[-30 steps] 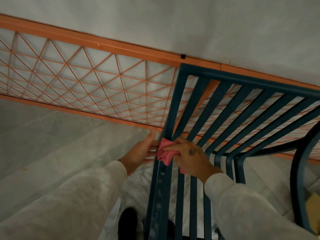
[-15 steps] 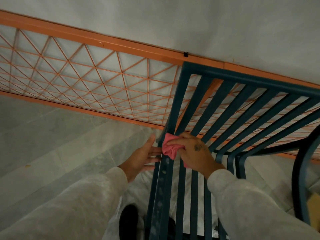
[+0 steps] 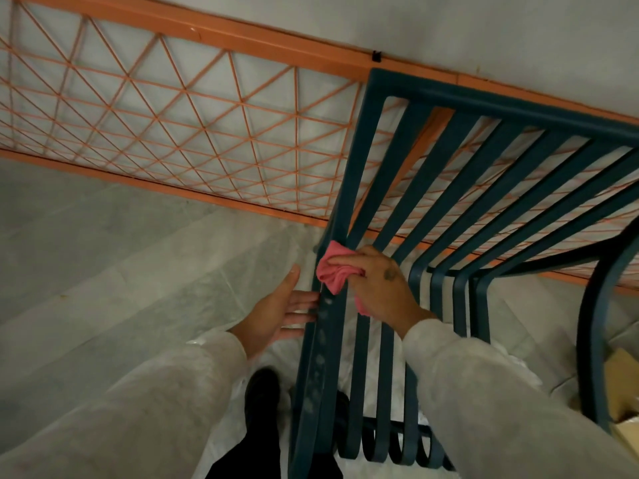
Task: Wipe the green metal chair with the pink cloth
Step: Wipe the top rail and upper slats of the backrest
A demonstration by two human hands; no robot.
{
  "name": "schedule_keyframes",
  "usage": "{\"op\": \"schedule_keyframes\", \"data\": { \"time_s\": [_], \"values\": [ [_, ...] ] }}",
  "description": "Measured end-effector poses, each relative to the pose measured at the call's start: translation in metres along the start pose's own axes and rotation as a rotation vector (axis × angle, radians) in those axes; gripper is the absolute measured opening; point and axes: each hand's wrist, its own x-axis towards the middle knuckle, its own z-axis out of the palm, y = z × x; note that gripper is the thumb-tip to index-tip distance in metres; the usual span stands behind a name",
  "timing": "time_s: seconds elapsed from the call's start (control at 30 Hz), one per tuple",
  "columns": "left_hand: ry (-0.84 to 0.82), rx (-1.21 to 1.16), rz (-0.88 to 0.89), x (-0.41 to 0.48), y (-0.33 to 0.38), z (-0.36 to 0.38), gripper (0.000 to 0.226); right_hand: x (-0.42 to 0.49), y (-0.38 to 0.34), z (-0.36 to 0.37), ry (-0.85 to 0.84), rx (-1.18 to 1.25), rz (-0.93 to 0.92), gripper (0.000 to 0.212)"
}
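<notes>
The green metal chair (image 3: 359, 150) stands on the floor, its slats running lengthwise from the person's feet toward the orange lattice railing (image 3: 242, 41). The right hand (image 3: 377, 285) presses the bunched pink cloth (image 3: 333, 271), fingers curled round it, onto the leftmost slat. The left hand (image 3: 273, 312) touches the side rail with straight fingers.

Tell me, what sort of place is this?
Probably an indoor room being cleaned or refitted, though I cannot be sure. A pale stone-like floor meets a plain white wall, an orange metal lattice panel runs along it, and a plastic sheet lies under the green metal chair.
</notes>
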Motion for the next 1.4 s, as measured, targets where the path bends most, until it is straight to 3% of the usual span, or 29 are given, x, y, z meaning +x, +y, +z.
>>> {"op": "schedule_keyframes", "data": {
  "time_s": [0.1, 0.3, 0.53, 0.8, 1.03, 1.27, 1.4],
  "values": [
    [0.005, -0.029, -0.008, -0.004, -0.009, 0.002, 0.077, -0.011, -0.002, 0.016, -0.036, 0.027, 0.001, 0.054],
    [-0.003, -0.016, -0.024, -0.014, -0.03, 0.002, 0.078, -0.034, 0.009, 0.022, -0.255, 0.052, 0.008, 0.048],
    [-0.005, -0.046, -0.014, -0.016, -0.043, -0.004, 0.082, -0.018, 0.006, 0.019, -0.042, 0.076, 0.059, 0.05],
    [-0.004, -0.055, -0.023, -0.024, -0.056, 0.002, 0.082, -0.063, 0.009, 0.028, -0.314, 0.108, 0.003, 0.047],
    [0.006, -0.026, -0.044, -0.031, -0.065, 0.004, 0.082, -0.047, 0.005, 0.031, -0.061, 0.062, 0.079, 0.047],
    [0.012, -0.027, -0.042, -0.038, -0.078, 0.007, 0.08, -0.096, 0.009, 0.053, -0.299, 0.121, 0.024, 0.049],
    [0.025, -0.065, -0.056, -0.041, -0.088, 0.007, 0.083, -0.091, 0.013, 0.044, -0.214, 0.177, 0.047, 0.058]
  ]
}}
